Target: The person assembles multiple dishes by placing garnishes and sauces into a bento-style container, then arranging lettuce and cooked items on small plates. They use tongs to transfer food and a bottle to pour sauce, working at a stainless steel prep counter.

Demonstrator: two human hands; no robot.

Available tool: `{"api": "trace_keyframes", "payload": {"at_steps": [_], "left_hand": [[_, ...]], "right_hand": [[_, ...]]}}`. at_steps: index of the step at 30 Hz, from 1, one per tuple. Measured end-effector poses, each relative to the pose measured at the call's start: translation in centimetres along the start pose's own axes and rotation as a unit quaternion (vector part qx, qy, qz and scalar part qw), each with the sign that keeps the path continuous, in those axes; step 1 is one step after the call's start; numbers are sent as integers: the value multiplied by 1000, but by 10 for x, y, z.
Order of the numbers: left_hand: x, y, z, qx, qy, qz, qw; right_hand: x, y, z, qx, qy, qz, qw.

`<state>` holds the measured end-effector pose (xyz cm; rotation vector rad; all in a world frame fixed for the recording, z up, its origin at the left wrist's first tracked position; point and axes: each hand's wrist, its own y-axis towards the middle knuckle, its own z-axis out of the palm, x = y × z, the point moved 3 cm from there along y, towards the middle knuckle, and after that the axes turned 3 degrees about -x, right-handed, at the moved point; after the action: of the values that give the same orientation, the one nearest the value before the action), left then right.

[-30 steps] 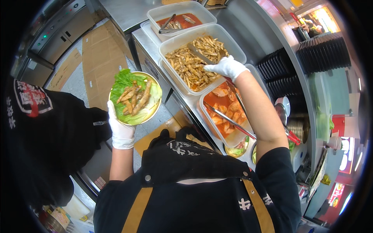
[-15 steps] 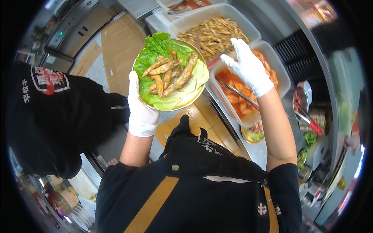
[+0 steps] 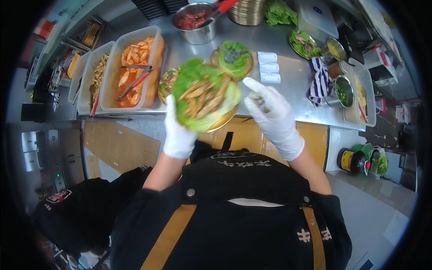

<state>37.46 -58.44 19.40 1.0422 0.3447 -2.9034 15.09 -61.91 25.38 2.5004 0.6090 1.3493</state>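
My white-gloved left hand (image 3: 180, 137) grips a gold-coloured round plate (image 3: 221, 122) by its left edge, held in front of the counter's edge. Green lettuce leaves (image 3: 187, 77) line it, and a heap of brown, finger-long meat pieces (image 3: 200, 96) lies on top. Right of the plate and apart from it is my right hand (image 3: 275, 121), also gloved. Its fingers are apart and partly bent, with nothing visible held. Just beyond the plate stand a second lettuce-lined plate (image 3: 246, 66) with something grey on it and a partly hidden plate of pinkish meat (image 3: 168, 83).
On the steel counter (image 3: 288, 101), tubs of orange marinated meat (image 3: 135, 56) with tongs (image 3: 135, 84) and brown pieces (image 3: 100, 69) stand left. A metal pot (image 3: 198, 36), paper slips (image 3: 269, 67), striped cloth (image 3: 318, 81) and chopped-greens container (image 3: 344, 91) also stand there. A co-worker's dark clothing (image 3: 85, 211) shows lower left.
My view has turned right, from the tubs toward the counter with the paper slips. The plate has come along in my left hand. My right hand is no longer over the tubs.
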Motion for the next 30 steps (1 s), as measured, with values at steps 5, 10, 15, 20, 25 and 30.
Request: {"api": "trace_keyframes", "payload": {"at_steps": [5,10,15,20,25,30], "left_hand": [[92,41,75,65,-94,-132,985],[134,62,111,104,-91,-197,971],[151,91,115,114,-93,-271,951],[163,126,122,110,-98,-289,946],[177,145,129,102,-34,-260,959],[195,134,137,48,-55,-240,968]], "right_hand": [[-5,-17,-58,-8,-163,-105,981],[-44,5,-55,-37,-243,-87,965],[-90,39,-91,-58,-238,-28,969],[-131,49,-157,-113,-65,174,976],[-170,18,-269,-268,-95,264,922],[-260,1,-280,56,-284,258,922]]}}
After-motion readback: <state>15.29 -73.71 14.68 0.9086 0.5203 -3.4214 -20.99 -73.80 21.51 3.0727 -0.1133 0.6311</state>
